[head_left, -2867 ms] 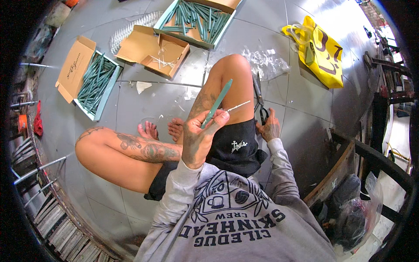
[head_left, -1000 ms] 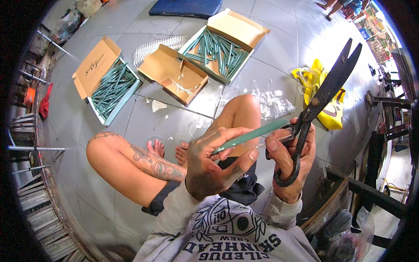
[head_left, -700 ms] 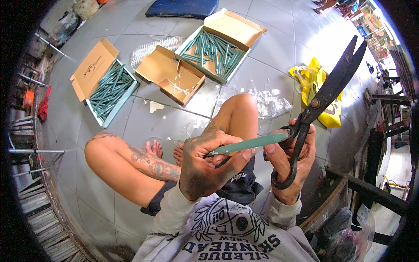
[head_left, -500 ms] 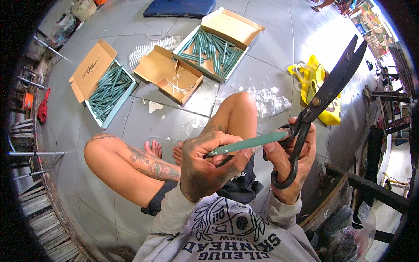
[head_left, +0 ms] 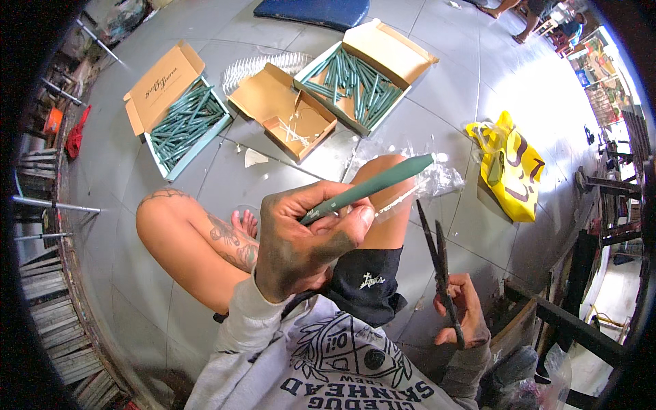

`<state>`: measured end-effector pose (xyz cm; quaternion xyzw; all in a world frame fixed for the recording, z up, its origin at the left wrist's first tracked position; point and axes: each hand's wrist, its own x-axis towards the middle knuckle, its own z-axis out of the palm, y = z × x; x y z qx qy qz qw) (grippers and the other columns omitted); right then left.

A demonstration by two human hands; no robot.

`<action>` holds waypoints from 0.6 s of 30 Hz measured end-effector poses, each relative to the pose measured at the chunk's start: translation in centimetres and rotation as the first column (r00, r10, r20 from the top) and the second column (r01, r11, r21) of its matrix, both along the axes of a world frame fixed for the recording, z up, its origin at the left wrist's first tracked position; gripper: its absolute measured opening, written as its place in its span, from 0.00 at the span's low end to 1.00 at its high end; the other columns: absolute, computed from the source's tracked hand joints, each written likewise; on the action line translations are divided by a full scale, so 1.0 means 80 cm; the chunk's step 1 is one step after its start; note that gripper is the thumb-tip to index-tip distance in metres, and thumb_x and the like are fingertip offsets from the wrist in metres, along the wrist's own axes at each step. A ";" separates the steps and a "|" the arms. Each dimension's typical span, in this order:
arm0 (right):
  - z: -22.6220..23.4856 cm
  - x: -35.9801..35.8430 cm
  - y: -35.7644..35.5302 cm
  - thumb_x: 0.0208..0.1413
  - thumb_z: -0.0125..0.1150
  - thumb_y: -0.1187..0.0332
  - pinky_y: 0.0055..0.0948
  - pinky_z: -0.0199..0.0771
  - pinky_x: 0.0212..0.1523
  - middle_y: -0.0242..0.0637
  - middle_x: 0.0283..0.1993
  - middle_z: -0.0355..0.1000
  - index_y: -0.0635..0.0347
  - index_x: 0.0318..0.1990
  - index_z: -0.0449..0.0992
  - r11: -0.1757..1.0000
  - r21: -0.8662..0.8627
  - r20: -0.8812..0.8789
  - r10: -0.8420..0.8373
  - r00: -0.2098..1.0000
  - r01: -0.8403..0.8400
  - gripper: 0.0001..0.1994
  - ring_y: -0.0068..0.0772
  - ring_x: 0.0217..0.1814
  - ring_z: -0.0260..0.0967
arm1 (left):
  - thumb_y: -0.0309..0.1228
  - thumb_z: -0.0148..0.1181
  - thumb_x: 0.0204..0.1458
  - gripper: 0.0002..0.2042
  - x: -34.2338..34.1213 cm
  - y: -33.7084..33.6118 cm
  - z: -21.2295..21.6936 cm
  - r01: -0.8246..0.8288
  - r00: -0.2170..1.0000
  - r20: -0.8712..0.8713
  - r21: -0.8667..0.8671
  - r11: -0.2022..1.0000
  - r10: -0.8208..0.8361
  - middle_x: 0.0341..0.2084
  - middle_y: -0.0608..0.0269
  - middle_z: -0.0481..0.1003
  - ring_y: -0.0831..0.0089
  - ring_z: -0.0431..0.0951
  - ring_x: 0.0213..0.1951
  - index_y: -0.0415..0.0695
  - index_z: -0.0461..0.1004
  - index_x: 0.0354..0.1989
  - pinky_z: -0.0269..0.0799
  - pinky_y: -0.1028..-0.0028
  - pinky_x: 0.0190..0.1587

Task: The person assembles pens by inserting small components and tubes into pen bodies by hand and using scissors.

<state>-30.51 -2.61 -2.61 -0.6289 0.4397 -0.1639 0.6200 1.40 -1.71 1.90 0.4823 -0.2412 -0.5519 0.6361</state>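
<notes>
My left hand (head_left: 301, 236) pinches a slim green pen-like stick (head_left: 383, 183) above my lap, its thicker rounded end pointing up to the right. Low on the right, away from the stick, my right hand (head_left: 467, 311) is curled round the handles of large black scissors (head_left: 443, 270). Their worn blades point up and stand slightly apart. Beyond my legs, one open carton (head_left: 197, 158) at the left and another open carton (head_left: 355, 126) farther back hold many similar green sticks. Between them, a smaller brown box (head_left: 318, 140) contains a few thin white pieces.
Crumpled clear plastic (head_left: 441, 179) lies past my knee, and a yellow bag (head_left: 512, 171) sits to its right. Clear ridged plastic (head_left: 256, 68) rests behind the small box, near a blue cushion (head_left: 311, 12). Wooden framework (head_left: 574, 324) stands close on my right. Another person's legs (head_left: 519, 20) show far off.
My right hand has moved down with the scissors, away from the green stick. My left hand has shifted slightly left and tilted the stick's far end up. The view has shifted a little.
</notes>
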 end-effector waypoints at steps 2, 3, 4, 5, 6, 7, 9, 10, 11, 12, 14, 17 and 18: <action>0.003 0.009 0.006 0.19 0.78 0.37 0.23 0.58 0.34 0.27 0.30 0.61 0.63 0.50 0.61 1.000 0.007 0.024 0.011 1.000 -0.011 0.51 0.20 0.32 0.59 | 0.21 0.64 0.47 0.07 -0.001 -0.002 0.002 0.041 0.998 0.043 0.030 0.999 -0.042 0.19 0.76 0.69 0.93 0.60 0.21 0.32 0.78 0.35 0.55 0.90 0.23; 0.007 0.017 0.006 0.20 0.77 0.36 0.23 0.61 0.35 0.28 0.30 0.64 0.64 0.50 0.63 1.000 -0.010 0.022 0.015 1.000 -0.015 0.51 0.21 0.32 0.60 | 0.22 0.65 0.47 0.09 -0.001 -0.002 0.005 0.064 0.997 0.046 0.055 0.996 -0.066 0.21 0.74 0.71 0.93 0.62 0.22 0.31 0.78 0.37 0.59 0.90 0.26; 0.010 0.020 0.004 0.20 0.77 0.35 0.23 0.63 0.36 0.30 0.31 0.67 0.64 0.50 0.64 0.999 -0.027 0.021 0.018 1.000 -0.017 0.51 0.22 0.33 0.61 | 0.25 0.65 0.46 0.10 -0.003 -0.003 0.003 0.071 0.996 0.045 0.031 0.997 -0.073 0.22 0.73 0.72 0.91 0.65 0.24 0.33 0.78 0.36 0.62 0.88 0.26; 0.008 0.020 0.000 0.21 0.77 0.36 0.23 0.63 0.37 0.31 0.31 0.68 0.65 0.49 0.64 0.997 -0.058 0.004 0.053 0.999 -0.053 0.50 0.22 0.34 0.62 | 0.27 0.65 0.46 0.11 -0.006 -0.004 -0.003 0.079 0.996 0.045 0.008 0.997 -0.080 0.24 0.71 0.74 0.88 0.68 0.25 0.34 0.78 0.35 0.65 0.86 0.26; 0.005 0.020 -0.003 0.22 0.78 0.38 0.23 0.64 0.37 0.31 0.32 0.68 0.65 0.50 0.64 0.994 -0.067 0.010 0.085 0.996 -0.085 0.50 0.22 0.34 0.62 | 0.30 0.65 0.46 0.11 -0.009 -0.005 -0.006 0.087 0.995 0.044 -0.013 0.996 -0.087 0.25 0.69 0.75 0.86 0.71 0.26 0.35 0.78 0.35 0.68 0.84 0.27; 0.002 0.022 -0.005 0.23 0.78 0.39 0.24 0.64 0.38 0.32 0.33 0.69 0.66 0.50 0.64 0.991 -0.075 0.015 0.117 0.993 -0.115 0.49 0.22 0.35 0.63 | 0.30 0.65 0.46 0.11 -0.011 -0.005 -0.006 0.100 0.994 0.048 -0.007 0.995 -0.100 0.25 0.70 0.75 0.86 0.71 0.26 0.35 0.78 0.35 0.67 0.84 0.28; 0.005 0.037 -0.006 0.27 0.80 0.44 0.24 0.65 0.38 0.34 0.34 0.71 0.67 0.51 0.62 0.994 -0.012 0.127 0.109 0.986 -0.108 0.47 0.22 0.36 0.64 | 0.29 0.65 0.47 0.10 -0.015 -0.006 -0.006 0.129 0.990 0.052 0.008 0.992 -0.129 0.25 0.71 0.75 0.87 0.71 0.27 0.35 0.78 0.35 0.66 0.85 0.30; 0.004 0.039 -0.006 0.28 0.80 0.45 0.24 0.65 0.38 0.35 0.34 0.71 0.67 0.51 0.62 0.994 -0.009 0.135 0.107 0.985 -0.107 0.47 0.22 0.36 0.64 | 0.29 0.65 0.47 0.10 -0.017 -0.006 -0.008 0.129 0.986 0.099 0.032 0.991 -0.131 0.25 0.71 0.75 0.87 0.71 0.27 0.35 0.78 0.35 0.66 0.85 0.30; 0.004 0.040 -0.004 0.28 0.80 0.46 0.24 0.65 0.38 0.35 0.34 0.71 0.67 0.51 0.61 0.995 -0.006 0.144 0.104 0.984 -0.105 0.47 0.22 0.36 0.64 | 0.29 0.65 0.47 0.10 -0.019 -0.007 -0.011 0.129 0.980 0.146 0.056 0.990 -0.136 0.25 0.70 0.75 0.87 0.71 0.27 0.35 0.78 0.35 0.66 0.85 0.30; 0.003 0.041 -0.004 0.29 0.80 0.47 0.24 0.65 0.38 0.35 0.34 0.71 0.68 0.52 0.61 0.995 -0.003 0.156 0.103 0.982 -0.104 0.47 0.21 0.35 0.64 | 0.29 0.65 0.47 0.10 -0.021 -0.007 -0.013 0.126 0.971 0.195 0.079 0.989 -0.139 0.26 0.70 0.75 0.87 0.71 0.27 0.35 0.78 0.35 0.66 0.85 0.30; -0.002 0.041 -0.002 0.29 0.80 0.48 0.22 0.63 0.34 0.33 0.30 0.71 0.67 0.51 0.61 0.993 -0.023 0.156 0.115 0.981 -0.113 0.46 0.20 0.32 0.64 | 0.28 0.64 0.47 0.10 -0.022 -0.005 -0.015 0.134 0.980 0.138 0.062 0.989 -0.141 0.26 0.70 0.75 0.86 0.72 0.28 0.35 0.78 0.35 0.67 0.84 0.31; -0.005 0.038 0.000 0.29 0.81 0.48 0.20 0.60 0.30 0.32 0.27 0.69 0.67 0.50 0.62 0.993 -0.022 0.149 0.115 0.982 -0.113 0.45 0.19 0.29 0.62 | 0.28 0.65 0.48 0.10 -0.024 -0.006 -0.013 0.145 0.985 0.088 0.050 0.988 -0.149 0.26 0.69 0.76 0.84 0.73 0.29 0.35 0.78 0.35 0.69 0.83 0.32; -0.007 0.039 0.001 0.28 0.81 0.48 0.20 0.59 0.29 0.31 0.26 0.69 0.67 0.50 0.62 0.995 -0.026 0.162 0.103 0.981 -0.100 0.45 0.18 0.28 0.62 | 0.28 0.65 0.48 0.10 -0.024 -0.006 -0.013 0.147 0.986 0.077 0.049 0.988 -0.151 0.26 0.68 0.76 0.84 0.74 0.30 0.35 0.78 0.35 0.70 0.83 0.33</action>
